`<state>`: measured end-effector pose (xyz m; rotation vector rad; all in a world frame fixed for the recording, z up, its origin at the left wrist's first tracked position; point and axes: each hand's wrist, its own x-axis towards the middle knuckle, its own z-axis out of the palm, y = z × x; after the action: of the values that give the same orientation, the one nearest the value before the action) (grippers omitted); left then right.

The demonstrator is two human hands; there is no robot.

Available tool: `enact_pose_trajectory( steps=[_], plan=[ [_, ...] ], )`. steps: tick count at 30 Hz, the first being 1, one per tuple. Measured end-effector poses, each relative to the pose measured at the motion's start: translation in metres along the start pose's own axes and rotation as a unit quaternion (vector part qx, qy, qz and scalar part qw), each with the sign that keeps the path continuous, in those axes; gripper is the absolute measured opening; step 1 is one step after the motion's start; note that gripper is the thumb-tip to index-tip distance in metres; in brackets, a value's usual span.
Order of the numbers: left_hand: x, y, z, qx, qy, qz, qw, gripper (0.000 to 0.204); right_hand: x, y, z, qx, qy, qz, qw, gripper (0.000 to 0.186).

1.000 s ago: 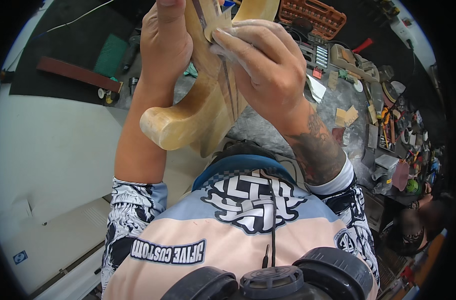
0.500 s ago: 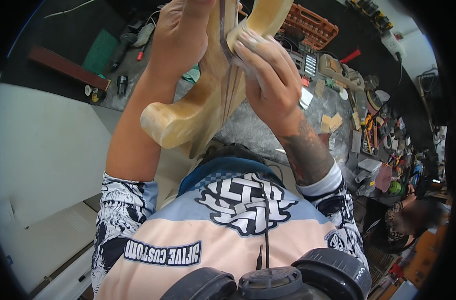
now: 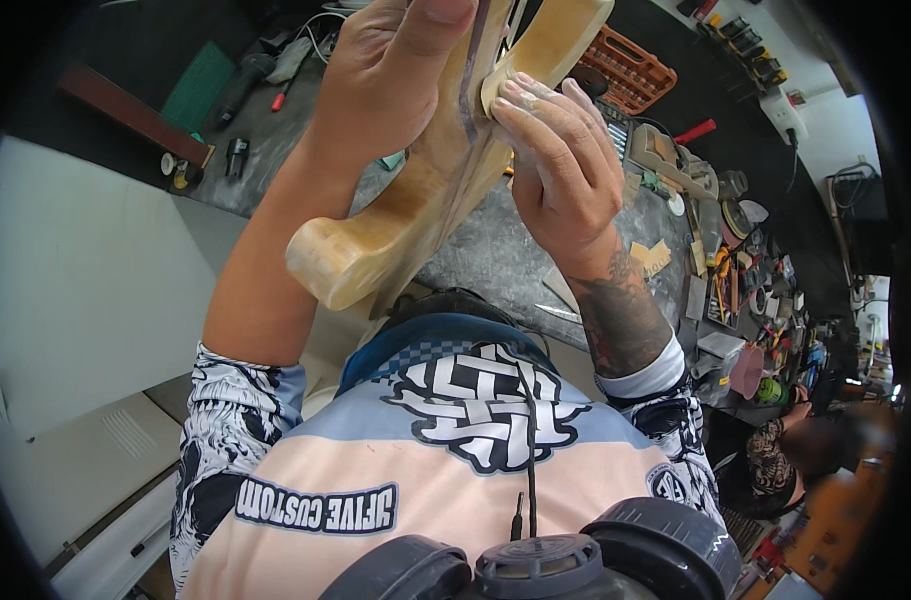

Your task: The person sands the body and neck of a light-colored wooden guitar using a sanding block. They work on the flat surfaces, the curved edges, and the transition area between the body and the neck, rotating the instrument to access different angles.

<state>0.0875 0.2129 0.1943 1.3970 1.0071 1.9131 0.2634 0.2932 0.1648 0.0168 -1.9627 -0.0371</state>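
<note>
A pale wooden guitar body (image 3: 380,235) with rounded horns and dark stripes along its edge is held up on a slant over the bench. My left hand (image 3: 390,85) is wrapped round its upper part, thumb on the near side. Dusty at the fingertips, my right hand (image 3: 565,165) presses a folded tan piece of sandpaper (image 3: 492,88) against the wood near the inner curve of the far horn. The top end of the body runs out of view.
A dusty grey workbench (image 3: 490,250) lies below. At the back stand an orange tool case (image 3: 630,72) and a red-handled tool (image 3: 695,131). Tan paper scraps (image 3: 652,259) lie right. Tools crowd the far right, near another person (image 3: 775,455). A white panel (image 3: 95,280) fills the left.
The guitar body and both hands have shifted slightly right in the view. My right hand still presses the sandpaper, now slightly lower beside the stripes. My left hand keeps its hold.
</note>
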Motion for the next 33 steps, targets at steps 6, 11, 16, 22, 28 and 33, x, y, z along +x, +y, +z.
enact_pose_trajectory(
  steps=[6, 11, 16, 22, 28, 33],
  plan=[
    [0.007, -0.004, 0.001, -0.007, -0.039, 0.022, 0.999, 0.062, 0.006, -0.006, 0.007, 0.018, 0.081, 0.097, 0.992, 0.023],
    [0.014, 0.013, 0.005, 0.087, -0.059, 0.009, 0.994, 0.052, -0.009, -0.006, -0.014, 0.159, 0.206, 0.392, 0.882, 0.011],
    [0.028, 0.037, 0.006, 0.167, -0.113, -0.013, 0.979, 0.052, -0.036, -0.014, -0.031, 0.274, 0.195, 0.529, 0.779, 0.021],
    [0.059, 0.071, -0.004, 0.265, -0.244, -0.069, 0.930, 0.056, -0.054, -0.029, -0.061, 0.418, 0.187, 0.577, 0.676, 0.024],
    [0.023, 0.059, 0.026, 0.291, 0.084, -0.157, 0.940, 0.042, -0.089, -0.029, -0.071, 0.462, 0.218, 0.626, 0.589, 0.019],
    [0.001, 0.010, 0.005, 0.396, 0.179, 0.066, 0.898, 0.062, -0.101, -0.028, -0.070, 0.433, 0.157, 0.660, 0.593, 0.019]
  ],
)
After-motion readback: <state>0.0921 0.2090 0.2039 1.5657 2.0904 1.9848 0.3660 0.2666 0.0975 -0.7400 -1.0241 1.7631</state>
